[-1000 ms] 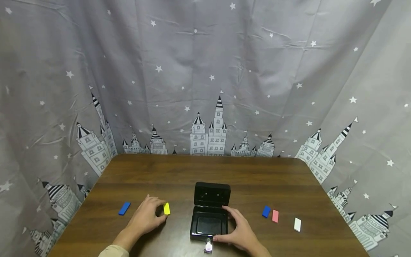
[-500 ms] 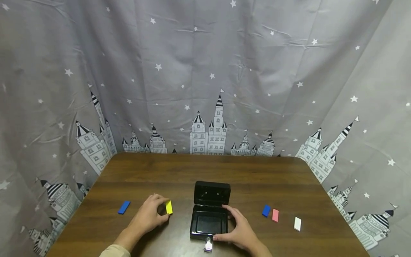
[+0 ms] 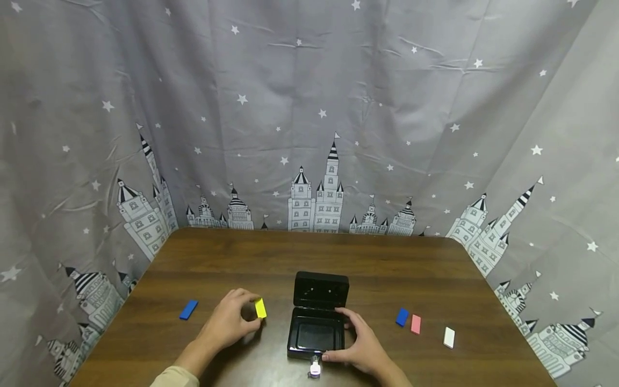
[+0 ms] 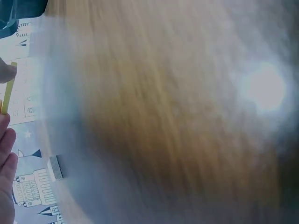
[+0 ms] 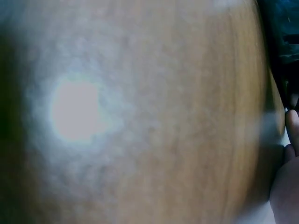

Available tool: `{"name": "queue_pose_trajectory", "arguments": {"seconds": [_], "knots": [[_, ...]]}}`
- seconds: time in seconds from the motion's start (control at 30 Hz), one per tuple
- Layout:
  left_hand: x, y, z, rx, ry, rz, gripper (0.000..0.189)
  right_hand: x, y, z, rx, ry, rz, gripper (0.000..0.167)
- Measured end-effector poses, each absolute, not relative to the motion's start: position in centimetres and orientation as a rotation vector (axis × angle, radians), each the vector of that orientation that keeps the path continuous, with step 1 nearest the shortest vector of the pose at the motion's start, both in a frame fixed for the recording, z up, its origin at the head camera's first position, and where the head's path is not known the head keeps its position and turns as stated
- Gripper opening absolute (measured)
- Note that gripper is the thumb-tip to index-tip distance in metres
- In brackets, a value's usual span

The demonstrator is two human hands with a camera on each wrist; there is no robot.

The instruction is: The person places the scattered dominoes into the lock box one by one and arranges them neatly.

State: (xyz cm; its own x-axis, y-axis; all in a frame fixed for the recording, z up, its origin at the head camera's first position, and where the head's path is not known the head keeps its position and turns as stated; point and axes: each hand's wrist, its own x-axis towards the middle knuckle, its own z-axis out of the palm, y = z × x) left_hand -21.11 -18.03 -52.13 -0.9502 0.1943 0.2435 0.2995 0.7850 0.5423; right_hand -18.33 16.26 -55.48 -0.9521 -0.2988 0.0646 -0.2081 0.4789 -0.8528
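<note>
My left hand (image 3: 229, 320) pinches a thin yellow block (image 3: 260, 308) between thumb and fingertips, just left of the black box. In the left wrist view the yellow block (image 4: 9, 88) shows edge-on between thumb and fingers. The small black box (image 3: 300, 353) stands on the table with its lid (image 3: 321, 290) tipped up and back; its inside looks bare. My right hand (image 3: 360, 349) grips the box's right side, thumb at the front edge and fingers near the hinge corner. At the box's front hangs a small shiny clasp (image 3: 315, 367).
To the left lies a blue block (image 3: 188, 309) on the wooden table (image 3: 232, 252). Right of the box lie another blue block (image 3: 402, 317), a pink block (image 3: 416, 324) and a white block (image 3: 448, 337). A grey curtain (image 3: 271, 70) hangs behind the table.
The left hand has moved slightly right and away from me with the yellow block, toward the box, and the block has turned a little. The right hand and the box stay put.
</note>
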Motion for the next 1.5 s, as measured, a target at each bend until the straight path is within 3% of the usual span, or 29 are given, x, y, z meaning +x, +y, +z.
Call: {"name": "queue_pose_trajectory", "arguments": {"seconds": [0.67, 1.5], "knots": [[-20.8, -15.2, -50.8, -0.697, -2.598, -0.909, 0.042, -18.3, 16.0, -55.6, -0.43, 2.624, -1.488, 0.092], [-20.3, -10.4, -51.2, -0.895, -2.68, -0.891, 0.044, -18.1, 16.0, -55.1, -0.368, 2.62, -1.457, 0.092]]}}
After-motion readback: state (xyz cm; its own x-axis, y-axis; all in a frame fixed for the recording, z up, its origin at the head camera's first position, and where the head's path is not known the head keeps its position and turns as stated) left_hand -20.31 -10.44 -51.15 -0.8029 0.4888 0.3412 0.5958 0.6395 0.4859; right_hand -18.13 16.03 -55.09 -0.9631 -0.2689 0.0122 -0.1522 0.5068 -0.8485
